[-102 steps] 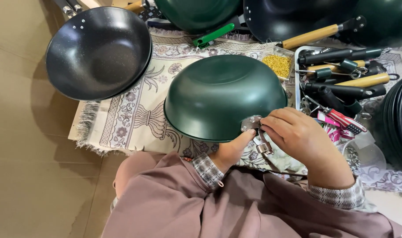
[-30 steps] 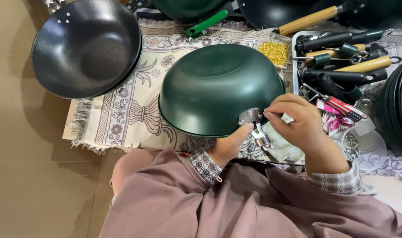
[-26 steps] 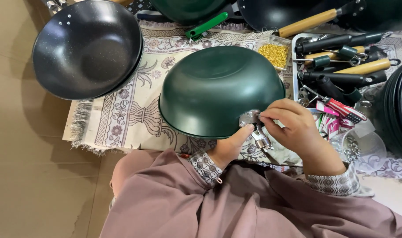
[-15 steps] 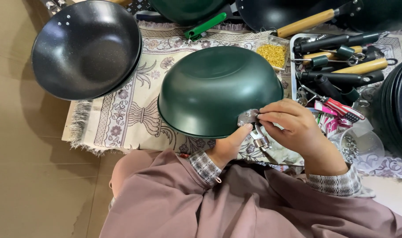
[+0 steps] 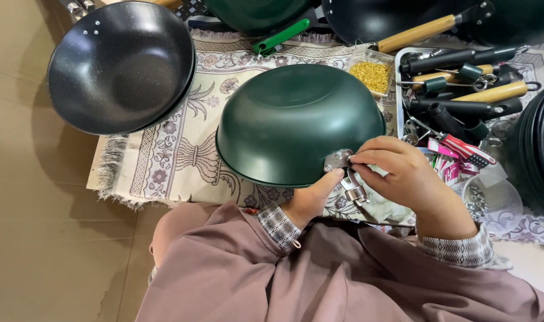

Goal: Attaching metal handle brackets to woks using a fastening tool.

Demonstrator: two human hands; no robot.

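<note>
Head view: green wok (image 5: 295,122) upside down, rim propped on left hand (image 5: 310,200), thumb pressed by the metal handle bracket (image 5: 338,161) at the wok's 5 o'clock. Right hand (image 5: 403,179) pinches closed on the bracket. Step looks like bracket fitting; next needs alignment held steady. Handles tray (image 5: 456,89) at 2 o'clock.

Cookware workshop, woks (image 5: 121,65), handles (image 5: 456,83) (loose)

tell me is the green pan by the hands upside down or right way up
Upside down. The green pan shows its domed outer base to the camera, rim facing down, while the left hand and right hand work the metal bracket at its edge.
</note>
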